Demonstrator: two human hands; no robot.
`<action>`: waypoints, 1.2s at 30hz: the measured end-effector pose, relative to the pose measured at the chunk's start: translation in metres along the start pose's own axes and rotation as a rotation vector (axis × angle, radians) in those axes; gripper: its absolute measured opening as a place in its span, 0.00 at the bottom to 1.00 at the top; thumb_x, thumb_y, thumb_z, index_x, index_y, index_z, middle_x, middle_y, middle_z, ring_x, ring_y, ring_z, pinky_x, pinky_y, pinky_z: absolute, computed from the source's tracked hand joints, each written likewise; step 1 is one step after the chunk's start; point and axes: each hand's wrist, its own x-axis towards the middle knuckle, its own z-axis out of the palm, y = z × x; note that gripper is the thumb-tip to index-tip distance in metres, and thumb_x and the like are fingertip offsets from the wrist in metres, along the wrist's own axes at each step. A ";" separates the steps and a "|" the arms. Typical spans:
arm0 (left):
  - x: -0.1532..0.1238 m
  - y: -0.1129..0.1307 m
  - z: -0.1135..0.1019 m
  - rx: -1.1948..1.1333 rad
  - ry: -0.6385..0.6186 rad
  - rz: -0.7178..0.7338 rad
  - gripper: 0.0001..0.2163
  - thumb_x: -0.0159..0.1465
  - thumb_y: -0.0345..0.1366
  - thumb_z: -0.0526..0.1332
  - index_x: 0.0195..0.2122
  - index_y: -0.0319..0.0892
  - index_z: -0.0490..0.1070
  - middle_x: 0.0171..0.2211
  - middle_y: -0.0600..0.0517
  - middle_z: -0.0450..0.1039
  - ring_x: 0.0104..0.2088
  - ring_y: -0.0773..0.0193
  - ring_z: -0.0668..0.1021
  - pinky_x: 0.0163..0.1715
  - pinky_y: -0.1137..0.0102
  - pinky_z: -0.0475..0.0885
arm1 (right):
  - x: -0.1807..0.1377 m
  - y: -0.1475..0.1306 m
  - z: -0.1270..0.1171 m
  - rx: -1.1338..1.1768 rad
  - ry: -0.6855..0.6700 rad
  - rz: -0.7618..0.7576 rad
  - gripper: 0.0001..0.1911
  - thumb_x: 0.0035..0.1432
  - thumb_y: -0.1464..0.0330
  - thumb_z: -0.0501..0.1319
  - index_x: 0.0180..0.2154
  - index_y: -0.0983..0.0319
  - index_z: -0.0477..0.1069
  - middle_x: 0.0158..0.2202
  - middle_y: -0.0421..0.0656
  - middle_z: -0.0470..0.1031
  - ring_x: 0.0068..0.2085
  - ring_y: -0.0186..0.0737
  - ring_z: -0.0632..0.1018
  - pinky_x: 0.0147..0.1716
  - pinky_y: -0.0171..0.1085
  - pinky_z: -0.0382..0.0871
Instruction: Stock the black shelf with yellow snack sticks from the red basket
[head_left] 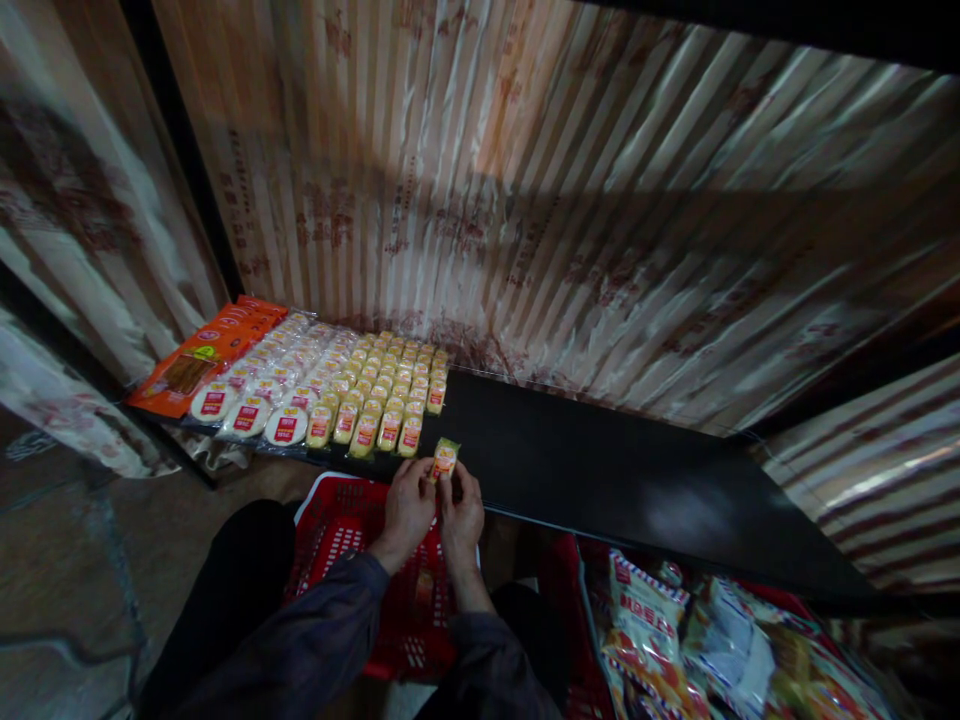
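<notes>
Between my two hands is a small yellow wrapped snack (445,459) with a red and white label, just over the front edge of the black shelf (570,450). My left hand (409,503) pinches its left side with thumb and fingers. From the right, my right hand (461,512) grips its lower end, thumb on the front. Left of my hands, rows of matching yellow wrapped snacks (365,432) stand on the shelf. Below my forearms sits a red plastic basket (322,545) with one small packet (424,588) visible inside.
Round white wrapped crackers (286,427) and orange packets (180,374) lie at the shelf's left end. A second red basket (574,590), full of snack bags (645,620), stands at lower right. Behind the shelf hangs a pleated curtain (480,200); a dark post (184,150) rises at left.
</notes>
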 end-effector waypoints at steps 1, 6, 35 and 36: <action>0.003 0.001 0.001 -0.007 0.003 -0.001 0.17 0.57 0.22 0.52 0.44 0.40 0.74 0.43 0.46 0.73 0.44 0.61 0.76 0.50 0.66 0.70 | 0.004 0.000 0.001 -0.004 0.000 -0.008 0.27 0.61 0.52 0.51 0.50 0.65 0.72 0.44 0.53 0.76 0.45 0.47 0.76 0.46 0.43 0.69; 0.012 0.004 0.006 -0.024 0.005 0.017 0.18 0.56 0.22 0.53 0.46 0.41 0.72 0.46 0.46 0.74 0.48 0.59 0.75 0.54 0.62 0.69 | 0.026 0.005 0.007 -0.025 -0.024 -0.017 0.25 0.61 0.55 0.52 0.50 0.64 0.72 0.44 0.52 0.76 0.44 0.46 0.76 0.45 0.42 0.70; 0.036 -0.019 0.033 -0.012 -0.084 0.051 0.21 0.63 0.32 0.52 0.57 0.37 0.68 0.64 0.42 0.61 0.65 0.56 0.62 0.66 0.58 0.55 | 0.085 0.026 0.039 -0.036 -0.110 0.047 0.28 0.57 0.56 0.54 0.54 0.65 0.68 0.43 0.50 0.79 0.41 0.45 0.79 0.41 0.40 0.71; 0.036 -0.019 0.033 -0.003 -0.087 0.053 0.22 0.63 0.32 0.52 0.58 0.37 0.67 0.64 0.41 0.60 0.65 0.56 0.62 0.66 0.58 0.55 | 0.087 0.026 0.040 -0.040 -0.111 0.048 0.28 0.57 0.56 0.53 0.54 0.65 0.68 0.43 0.50 0.79 0.41 0.45 0.79 0.41 0.40 0.71</action>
